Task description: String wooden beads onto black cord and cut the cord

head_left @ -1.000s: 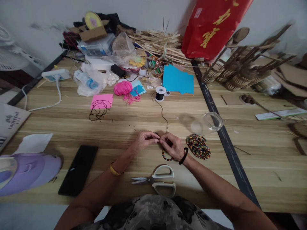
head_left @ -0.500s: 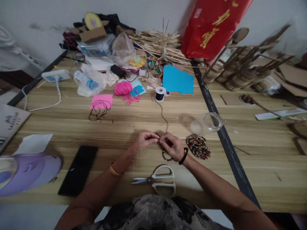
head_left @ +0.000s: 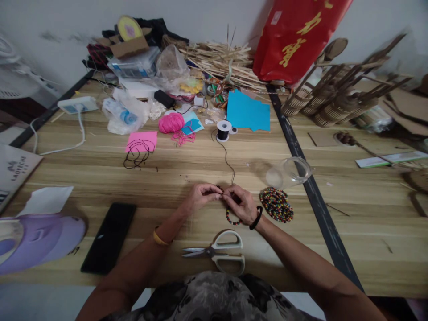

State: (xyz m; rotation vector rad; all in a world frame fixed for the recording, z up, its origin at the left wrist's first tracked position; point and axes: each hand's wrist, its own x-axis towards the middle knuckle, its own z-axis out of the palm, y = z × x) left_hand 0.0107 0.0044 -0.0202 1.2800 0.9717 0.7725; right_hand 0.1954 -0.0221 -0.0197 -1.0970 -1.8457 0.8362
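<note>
My left hand (head_left: 203,196) and my right hand (head_left: 240,203) meet fingertip to fingertip over the table, both pinched closed on a small string of beads. A curve of this multicoloured beaded string (head_left: 233,221) hangs below my right hand and lies on the wood; the part between the fingertips is mostly hidden. Black cord (head_left: 228,158) runs from my fingers up to a white spool (head_left: 224,130). To the right of my right hand lies a coiled heap of multicoloured beads (head_left: 276,204). White-handled scissors (head_left: 214,252) rest, blades pointing left, between my forearms.
A clear jar (head_left: 288,173) lies on its side behind the beads. A black phone (head_left: 109,237) and a purple appliance (head_left: 43,240) are at the left. Pink yarn (head_left: 171,122), blue paper (head_left: 248,110) and black cord on pink paper (head_left: 142,141) lie farther back.
</note>
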